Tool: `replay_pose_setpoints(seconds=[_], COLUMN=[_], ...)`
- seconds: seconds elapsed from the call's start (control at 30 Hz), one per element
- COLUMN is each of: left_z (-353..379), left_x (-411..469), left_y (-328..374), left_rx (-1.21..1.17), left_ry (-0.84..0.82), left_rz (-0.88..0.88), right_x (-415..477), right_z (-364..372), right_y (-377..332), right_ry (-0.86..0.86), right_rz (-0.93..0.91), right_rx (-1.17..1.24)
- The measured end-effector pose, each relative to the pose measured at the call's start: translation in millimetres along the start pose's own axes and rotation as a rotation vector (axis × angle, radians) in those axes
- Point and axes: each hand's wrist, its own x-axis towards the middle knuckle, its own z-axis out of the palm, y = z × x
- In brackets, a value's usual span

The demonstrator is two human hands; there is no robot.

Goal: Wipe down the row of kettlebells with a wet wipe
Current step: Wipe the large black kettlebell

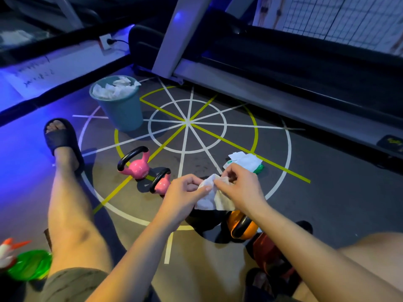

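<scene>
I read a slanted line running under the hands. The far pink kettlebell (136, 165) and the near pink kettlebell (162, 184) lie beyond and outward of the left hand (185, 192). The orange kettlebell (241, 227) and the red kettlebell (268, 251) sit under the right forearm, back toward the body. The black kettlebell (202, 219) is directly below both hands, and they hide most of it. The left hand and the right hand (242, 186) each pinch the wipe (210, 198) with curled fingers, holding it between them above the black one. I judge the coming move is straight down, with both hands about equally near.
</scene>
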Motion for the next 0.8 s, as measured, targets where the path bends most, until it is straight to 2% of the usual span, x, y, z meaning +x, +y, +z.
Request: replay_pose_setpoints(seconds=[0.1,0.17,0.23,0.3,0.37,0.43,0.5,0.57,0.67,0.8], left_z=[17,29,34,32,31,31,34,39,58,89], left_x=[1,0,1,0,-4,-7,-7,-3,8,38], left_y=[-2,-7,-14,-19,-28,-42,-65,-90,-120,-129], left_rx=[0.199,0.099,-0.234,-0.495,-0.449,-0.374,-0.399,-0.393,-0.338,-0.289], left_ry=[0.318,0.441,0.43,0.319,0.202,0.158,0.151,0.214,0.331,0.516], left_rz=[0.035,-0.009,-0.121,-0.221,-0.217,-0.197,-0.211,-0.314,-0.449,-0.414], right_x=[-4,-10,-15,-18,-19,-17,-11,0,15,29], right_z=[6,7,9,11,12,9,2,-8,-24,-31], right_y=[-3,-8,-8,-6,0,7,13,23,37,52], right_ry=[-0.038,-0.168,-0.276,-0.344,-0.442,-0.515,-0.477,-0.347,-0.23,-0.181], right_rz=[0.09,0.07,-0.04,-0.055,-0.048,-0.032,0.076,0.162,0.228,0.368], right_rx=[0.217,0.286,0.193,0.144,0.057,-0.036,-0.009,-0.013,-0.208,-0.247])
